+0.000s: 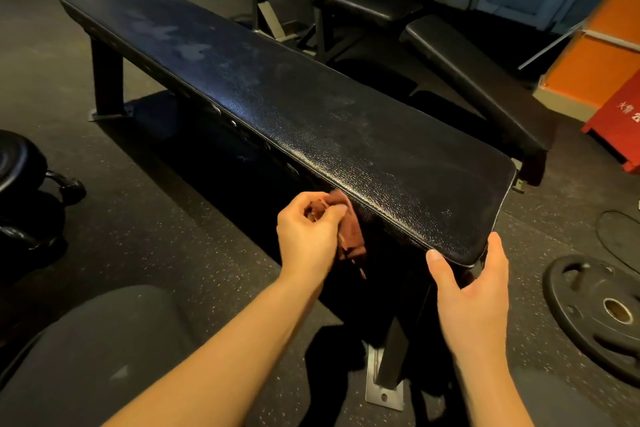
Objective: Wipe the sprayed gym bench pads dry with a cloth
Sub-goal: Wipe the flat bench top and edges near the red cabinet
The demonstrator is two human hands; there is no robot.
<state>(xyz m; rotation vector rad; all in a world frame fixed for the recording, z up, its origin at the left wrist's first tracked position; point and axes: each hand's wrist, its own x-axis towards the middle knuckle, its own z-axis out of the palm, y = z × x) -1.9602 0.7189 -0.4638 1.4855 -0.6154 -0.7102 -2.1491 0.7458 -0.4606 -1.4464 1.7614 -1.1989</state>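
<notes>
A long black flat bench pad (311,107) runs from the far left to the near right, with pale damp patches toward its far end. My left hand (308,236) grips a dark red cloth (349,229) and holds it against the pad's near side edge. The cloth hangs down below the hand. My right hand (474,291) holds the pad's near corner, thumb on the top edge and fingers round the end.
A second black bench (478,80) stands behind on the right. A weight plate (606,308) lies on the rubber floor at right, dumbbells (27,191) at left. A red box (620,121) stands by the orange wall. The bench's steel foot (384,378) is bolted near my knees.
</notes>
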